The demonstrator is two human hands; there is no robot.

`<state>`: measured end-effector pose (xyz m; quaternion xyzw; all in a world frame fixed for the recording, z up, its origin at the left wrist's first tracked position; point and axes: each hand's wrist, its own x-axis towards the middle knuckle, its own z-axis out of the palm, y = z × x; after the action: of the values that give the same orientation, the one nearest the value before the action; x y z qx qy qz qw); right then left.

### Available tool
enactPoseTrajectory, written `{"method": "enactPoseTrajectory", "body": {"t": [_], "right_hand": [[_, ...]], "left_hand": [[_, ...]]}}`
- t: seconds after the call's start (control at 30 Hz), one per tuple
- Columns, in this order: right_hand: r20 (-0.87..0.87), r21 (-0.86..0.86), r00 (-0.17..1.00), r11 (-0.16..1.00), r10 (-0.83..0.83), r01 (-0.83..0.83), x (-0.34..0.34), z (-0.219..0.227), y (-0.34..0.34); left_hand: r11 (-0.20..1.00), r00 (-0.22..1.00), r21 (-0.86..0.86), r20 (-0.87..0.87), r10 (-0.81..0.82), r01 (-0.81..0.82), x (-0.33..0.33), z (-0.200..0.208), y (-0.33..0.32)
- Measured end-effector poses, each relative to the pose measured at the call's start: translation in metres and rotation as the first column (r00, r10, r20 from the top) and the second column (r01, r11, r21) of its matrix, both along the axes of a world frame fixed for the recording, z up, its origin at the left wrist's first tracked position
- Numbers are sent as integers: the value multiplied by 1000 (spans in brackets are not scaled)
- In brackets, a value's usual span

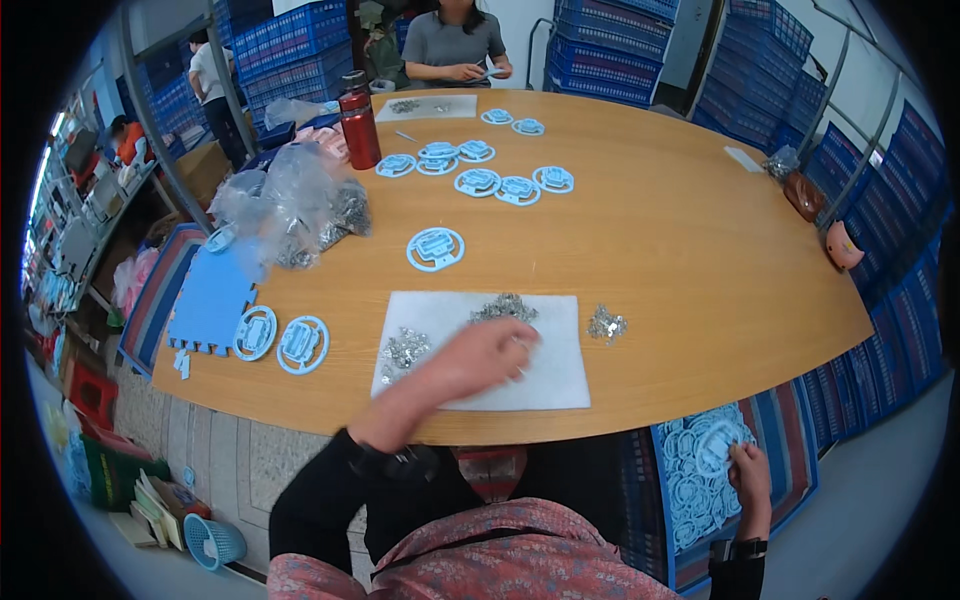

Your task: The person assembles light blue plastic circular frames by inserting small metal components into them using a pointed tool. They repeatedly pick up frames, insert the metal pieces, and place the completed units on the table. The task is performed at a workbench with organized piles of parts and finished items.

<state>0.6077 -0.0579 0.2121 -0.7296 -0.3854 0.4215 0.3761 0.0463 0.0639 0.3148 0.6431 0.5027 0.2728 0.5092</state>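
My left hand (485, 358) hovers over a white mat (555, 385) with its fingers curled together. What it may hold is too small and blurred to make out. A pile of small metal pieces (505, 306) lies at the mat's far edge, just beyond that hand. Another metal pile (405, 350) is on the mat's left side. Down at the right, my right hand (750, 475) is closed on the edge of a light blue round plastic part (716, 448). That part is over a blue crate (665, 520) filled with similar parts.
A small metal heap (607, 324) lies right of the mat. Several blue round parts (436, 249) are spread over the table (700, 260). Plastic bags (300, 205), a red bottle (360, 125) and a blue foam mat (212, 298) are leftward. A person (456, 50) sits across.
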Motion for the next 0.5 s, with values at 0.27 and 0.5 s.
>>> {"method": "enactPoseTrajectory", "body": {"t": [0.27,0.5], "right_hand": [[211,336,893,888,-397,315,85,-112,14],[202,499,979,858,21,-121,-120,32,87]], "left_hand": [[830,710,407,-446,545,-382,-122,-38,136],[868,724,442,-521,453,-225,-122,-46,163]]}}
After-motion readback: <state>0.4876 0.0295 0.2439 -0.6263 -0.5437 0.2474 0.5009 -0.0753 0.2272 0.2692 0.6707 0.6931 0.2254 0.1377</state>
